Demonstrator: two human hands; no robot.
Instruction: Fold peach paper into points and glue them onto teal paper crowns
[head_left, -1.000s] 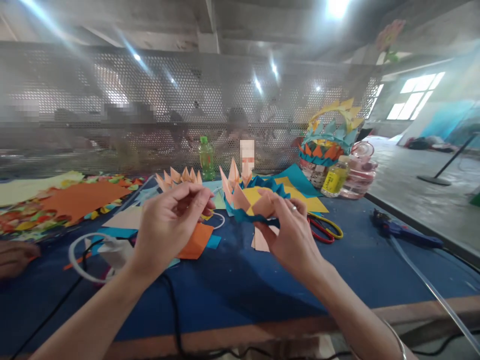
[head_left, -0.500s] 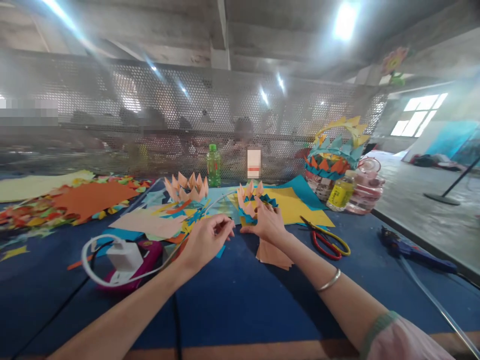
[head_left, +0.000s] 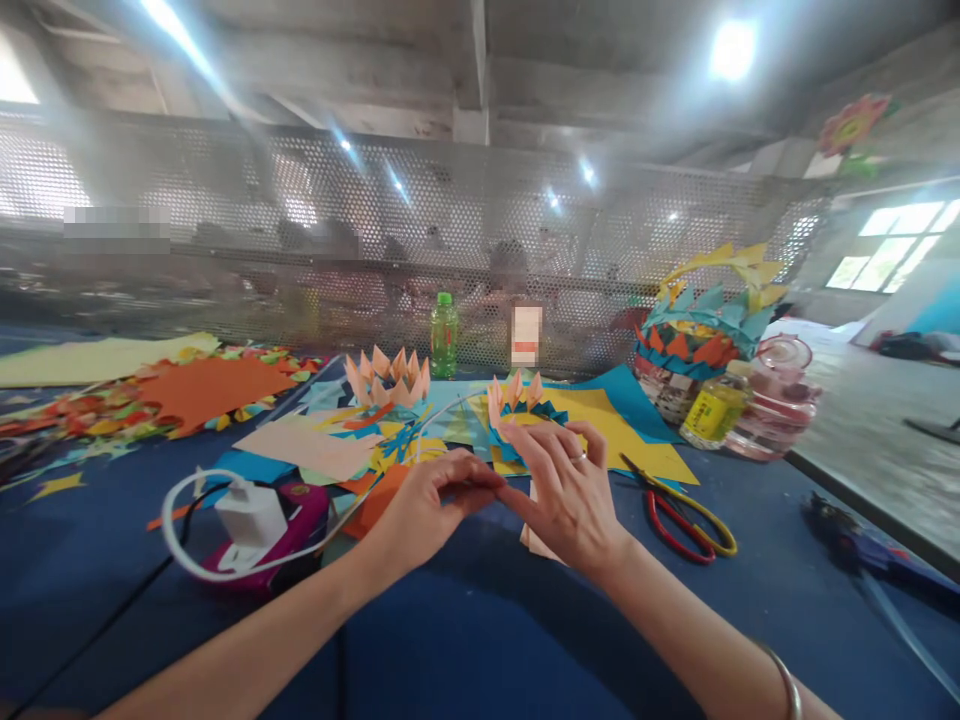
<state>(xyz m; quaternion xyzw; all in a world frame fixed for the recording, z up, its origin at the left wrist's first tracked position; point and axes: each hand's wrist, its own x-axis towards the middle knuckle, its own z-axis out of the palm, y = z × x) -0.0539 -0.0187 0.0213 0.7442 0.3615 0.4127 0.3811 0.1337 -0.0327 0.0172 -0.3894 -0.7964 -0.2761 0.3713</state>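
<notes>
My left hand is closed in a pinch over the blue table; whatever lies between its fingertips is too small or hidden to name. Against those fingertips rests the thumb of my right hand, whose other fingers are apart and raised. Just beyond my right hand stands a ring of folded blue paper with pointed peach paper petals on its left and back. A stack of peach paper pieces lies partly hidden beneath that hand. Further left is another ring of peach paper points.
Red-and-yellow-handled scissors and a glue gun lie at right. Behind them stand a yellow-labelled bottle and a decorated paper basket. A magenta power strip with a white charger sits left. A green bottle is at the back.
My right hand has come back from the blue-and-peach paper ring and met my left fingertips. The ring stays on the table. The view has shifted left.
</notes>
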